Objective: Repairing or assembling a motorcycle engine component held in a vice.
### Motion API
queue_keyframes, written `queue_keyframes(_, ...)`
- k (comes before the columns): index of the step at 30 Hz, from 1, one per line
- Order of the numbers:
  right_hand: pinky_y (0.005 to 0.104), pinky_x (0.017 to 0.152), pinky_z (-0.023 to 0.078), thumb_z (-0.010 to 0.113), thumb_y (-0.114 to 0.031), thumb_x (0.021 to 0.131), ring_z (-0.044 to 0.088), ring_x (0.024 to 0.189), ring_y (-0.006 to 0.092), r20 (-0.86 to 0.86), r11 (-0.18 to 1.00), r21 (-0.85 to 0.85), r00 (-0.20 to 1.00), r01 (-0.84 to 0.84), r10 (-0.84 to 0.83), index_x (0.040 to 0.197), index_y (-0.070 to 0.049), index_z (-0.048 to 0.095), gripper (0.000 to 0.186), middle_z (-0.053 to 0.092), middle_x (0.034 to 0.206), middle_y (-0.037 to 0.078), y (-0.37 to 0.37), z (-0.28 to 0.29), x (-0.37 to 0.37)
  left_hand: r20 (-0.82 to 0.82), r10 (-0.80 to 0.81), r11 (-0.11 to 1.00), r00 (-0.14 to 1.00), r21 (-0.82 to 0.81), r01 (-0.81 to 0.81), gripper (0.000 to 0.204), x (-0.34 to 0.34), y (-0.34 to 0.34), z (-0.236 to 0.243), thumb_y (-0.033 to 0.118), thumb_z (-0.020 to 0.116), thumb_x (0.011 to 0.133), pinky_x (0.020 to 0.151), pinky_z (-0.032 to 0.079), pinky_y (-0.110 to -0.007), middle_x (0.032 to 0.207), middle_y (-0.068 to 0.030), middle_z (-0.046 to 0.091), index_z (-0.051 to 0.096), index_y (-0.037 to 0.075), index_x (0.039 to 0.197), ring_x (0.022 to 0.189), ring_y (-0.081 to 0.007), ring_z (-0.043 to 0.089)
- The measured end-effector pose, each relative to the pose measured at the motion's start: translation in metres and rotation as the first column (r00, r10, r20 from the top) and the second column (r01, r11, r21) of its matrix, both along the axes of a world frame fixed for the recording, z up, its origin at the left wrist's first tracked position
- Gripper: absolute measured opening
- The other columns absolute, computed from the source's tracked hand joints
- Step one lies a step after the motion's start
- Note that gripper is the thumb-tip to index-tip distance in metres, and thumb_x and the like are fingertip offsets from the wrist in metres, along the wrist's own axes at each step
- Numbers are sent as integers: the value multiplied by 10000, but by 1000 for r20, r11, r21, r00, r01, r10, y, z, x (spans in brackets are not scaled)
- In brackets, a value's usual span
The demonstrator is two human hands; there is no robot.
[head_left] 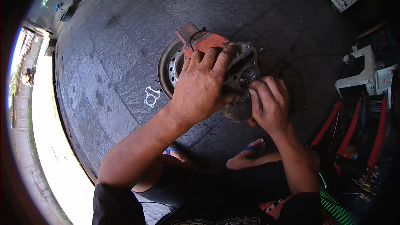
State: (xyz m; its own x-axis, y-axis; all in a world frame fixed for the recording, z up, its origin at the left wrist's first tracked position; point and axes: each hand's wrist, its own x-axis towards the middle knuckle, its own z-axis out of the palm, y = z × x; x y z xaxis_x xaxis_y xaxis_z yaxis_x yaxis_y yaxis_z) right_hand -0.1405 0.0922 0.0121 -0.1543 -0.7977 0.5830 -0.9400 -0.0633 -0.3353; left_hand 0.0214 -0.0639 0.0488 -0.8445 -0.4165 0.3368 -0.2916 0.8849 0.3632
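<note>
Closest to the lens, down at 7 o'clock, is a black fabric sleeve [114, 204], forearm [141, 146] running up to the left hand [202, 79]. That one's spread wide, bracing the grey cast-metal engine part [246, 64] next to an orange-red metal block [206, 41] and a round grey steel wheel rim [163, 64]. My worry: if the left hand eases off while the right pushes, the part could rock, and I can't see what's supporting it. Also, that thin pale cut-out gasket [152, 96] on the floor, between 8 and 9 o'clock of the left hand, could get bent if stepped on. Part sits at roughly 2 o'clock of the left hand, 11 o'clock of the right hand [273, 102], whose bunched fingertips are at its round recess [248, 75]; can't tell if they're pinching anything.
</note>
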Motion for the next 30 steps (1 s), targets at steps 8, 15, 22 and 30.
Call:
queue_keyframes(8, 441, 743, 493, 743, -12, 858, 648, 797, 296, -11, 1000, -19, 1000, 8, -9, 1034, -58, 701, 187, 654, 947, 79, 1, -4, -2, 9, 16, 1000, 1000, 21, -16, 1032, 1, 1, 0, 284, 984, 675, 1083, 517, -540, 1359, -216, 606, 491, 6, 1538, 1237, -436, 607)
queue_keyframes(15, 447, 749, 503, 743, -26, 865, 651, 818, 313, -3, 1000, 11, 1000, 23, -23, 1043, -54, 702, 184, 657, 962, 93, 0, 0, 1, -1, 12, 1000, 1000, 10, -12, 1032, 1, 2, -1, 291, 981, 675, 1080, 520, -536, 1332, -211, 616, 487, 9, 1536, 1227, -438, 612)
queue_keyframes(22, 467, 772, 504, 727, -34, 895, 664, 850, 337, 117, 987, -5, 980, 162, -160, 1034, -71, 680, 152, 672, 981, 92, -4, -12, 11, 21, 31, 999, 999, 10, -31, 1060, 0, 0, 0, 320, 981, 667, 1083, 502, -538, 1330, -196, 612, 483, 34, 1558, 1215, -406, 609)
queue_keyframes(30, 464, 834, 474, 726, -36, 901, 676, 884, 330, 198, 965, -14, 947, 262, -254, 1014, -76, 678, 129, 688, 965, 85, -10, -14, 21, 2, 34, 999, 999, -20, -34, 1041, 0, 2, -3, 348, 971, 682, 1103, 490, -535, 1351, -199, 612, 494, 31, 1551, 1248, -419, 598)
